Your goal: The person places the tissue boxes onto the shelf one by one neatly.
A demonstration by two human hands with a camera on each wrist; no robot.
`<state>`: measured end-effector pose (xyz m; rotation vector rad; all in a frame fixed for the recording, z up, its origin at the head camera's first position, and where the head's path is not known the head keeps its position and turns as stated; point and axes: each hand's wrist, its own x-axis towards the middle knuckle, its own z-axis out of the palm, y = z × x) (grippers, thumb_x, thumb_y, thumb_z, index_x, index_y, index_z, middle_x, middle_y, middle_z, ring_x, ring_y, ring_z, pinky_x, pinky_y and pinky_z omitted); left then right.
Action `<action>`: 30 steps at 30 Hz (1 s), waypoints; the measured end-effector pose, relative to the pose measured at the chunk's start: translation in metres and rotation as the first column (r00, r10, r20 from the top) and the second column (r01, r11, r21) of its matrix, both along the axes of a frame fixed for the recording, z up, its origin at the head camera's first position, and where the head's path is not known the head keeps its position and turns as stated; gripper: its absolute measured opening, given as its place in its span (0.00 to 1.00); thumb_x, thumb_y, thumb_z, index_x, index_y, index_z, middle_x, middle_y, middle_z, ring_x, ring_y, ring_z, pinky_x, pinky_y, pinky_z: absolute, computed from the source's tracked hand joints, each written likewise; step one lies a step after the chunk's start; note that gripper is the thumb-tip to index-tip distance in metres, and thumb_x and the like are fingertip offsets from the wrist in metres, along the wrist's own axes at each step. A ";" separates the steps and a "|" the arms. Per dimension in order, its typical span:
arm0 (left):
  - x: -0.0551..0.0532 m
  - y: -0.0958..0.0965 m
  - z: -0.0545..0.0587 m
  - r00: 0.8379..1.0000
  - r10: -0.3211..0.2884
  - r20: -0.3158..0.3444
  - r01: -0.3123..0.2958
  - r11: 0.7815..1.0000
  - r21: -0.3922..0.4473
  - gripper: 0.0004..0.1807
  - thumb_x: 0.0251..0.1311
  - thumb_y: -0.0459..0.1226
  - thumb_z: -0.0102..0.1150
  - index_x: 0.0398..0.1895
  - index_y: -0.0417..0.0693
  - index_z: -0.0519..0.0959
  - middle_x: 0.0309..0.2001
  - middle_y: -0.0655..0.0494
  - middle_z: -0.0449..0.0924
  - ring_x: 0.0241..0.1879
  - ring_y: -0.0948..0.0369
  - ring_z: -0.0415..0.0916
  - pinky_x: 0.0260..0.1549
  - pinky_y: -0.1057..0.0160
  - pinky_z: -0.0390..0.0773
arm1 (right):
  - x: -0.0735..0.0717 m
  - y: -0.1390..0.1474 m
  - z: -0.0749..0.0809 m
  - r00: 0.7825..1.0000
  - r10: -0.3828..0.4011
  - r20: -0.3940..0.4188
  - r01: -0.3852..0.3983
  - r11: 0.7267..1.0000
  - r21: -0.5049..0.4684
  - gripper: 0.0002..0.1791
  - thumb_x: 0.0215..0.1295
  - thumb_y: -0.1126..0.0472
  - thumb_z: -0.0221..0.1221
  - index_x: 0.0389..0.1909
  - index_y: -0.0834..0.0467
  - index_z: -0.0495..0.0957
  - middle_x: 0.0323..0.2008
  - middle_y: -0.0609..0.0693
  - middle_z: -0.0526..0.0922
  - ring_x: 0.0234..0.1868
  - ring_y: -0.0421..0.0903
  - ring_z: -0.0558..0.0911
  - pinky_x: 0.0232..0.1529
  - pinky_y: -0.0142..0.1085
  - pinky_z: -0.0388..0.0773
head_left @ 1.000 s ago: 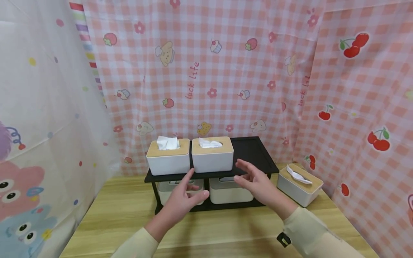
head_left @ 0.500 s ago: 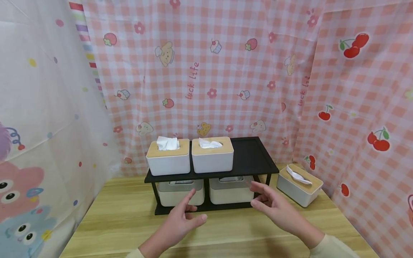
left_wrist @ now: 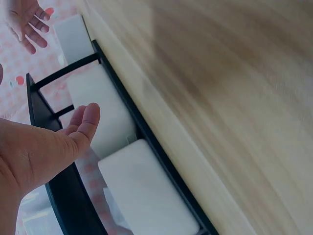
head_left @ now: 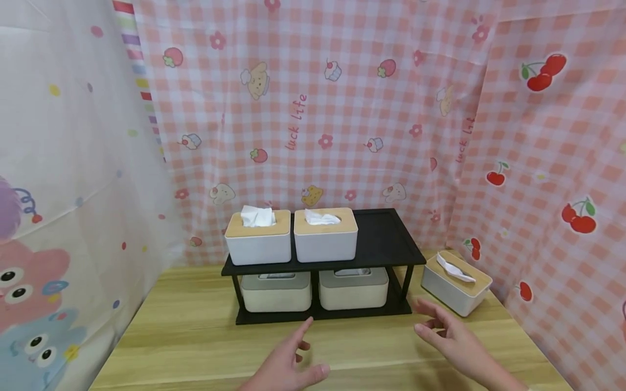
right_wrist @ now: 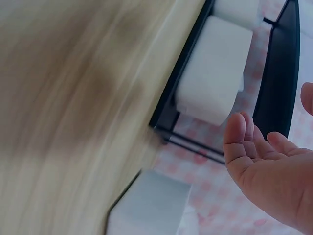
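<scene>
My left hand (head_left: 289,363) hovers over the table in front of the black two-tier rack (head_left: 386,233), fingers loosely extended and holding nothing. To the right, my right hand (head_left: 455,342) is also relaxed and holds nothing, in front of the rack's right end. On the top shelf stand two white tissue boxes with wooden lids, a left tissue box (head_left: 259,247) and a right tissue box (head_left: 325,245), each with tissue sticking out. Two grey-lidded tissue boxes, one left (head_left: 276,298) and one right (head_left: 354,293), sit side by side on the lower shelf.
Another wooden-lidded tissue box (head_left: 450,290) stands at an angle on the wooden table (head_left: 186,347), right of the rack. A pink checked curtain (head_left: 323,98) hangs behind, with a white patterned curtain (head_left: 83,163) on the left.
Both hands have drawn back from the upper tissue boxes toward the front of the table, the right one also moving rightward. The boxes and rack have stayed in place; the head view shifted slightly.
</scene>
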<state>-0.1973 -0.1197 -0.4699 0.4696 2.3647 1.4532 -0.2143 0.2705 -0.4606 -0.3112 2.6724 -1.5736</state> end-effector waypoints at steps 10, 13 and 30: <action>0.006 0.012 -0.013 0.998 -0.059 -0.022 0.059 0.998 0.012 0.56 0.65 0.57 0.72 0.86 0.44 0.53 0.80 0.32 0.61 0.65 0.37 0.75 0.56 0.33 0.82 | 0.002 0.039 -0.002 0.986 -0.167 -0.007 0.167 0.982 0.093 0.39 0.82 0.49 0.59 0.80 0.68 0.60 0.74 0.70 0.71 0.50 0.22 0.76 0.45 0.29 0.83; 0.007 0.014 -0.016 0.996 -0.077 -0.042 0.077 0.997 0.000 0.57 0.65 0.58 0.71 0.86 0.42 0.53 0.82 0.33 0.59 0.67 0.35 0.74 0.58 0.31 0.81 | 0.003 0.051 0.000 0.972 -0.220 -0.080 0.228 0.966 0.121 0.39 0.81 0.49 0.60 0.80 0.69 0.60 0.73 0.72 0.72 0.47 0.18 0.74 0.42 0.27 0.82; 0.008 0.024 -0.023 0.994 -0.093 -0.055 0.092 0.995 -0.024 0.55 0.66 0.61 0.69 0.85 0.41 0.57 0.78 0.33 0.67 0.65 0.39 0.77 0.54 0.42 0.84 | -0.022 0.125 -0.006 0.810 -0.584 -0.060 0.579 0.777 0.249 0.67 0.70 0.33 0.65 0.84 0.72 0.36 0.80 0.81 0.50 0.76 0.87 0.46 0.71 0.80 0.50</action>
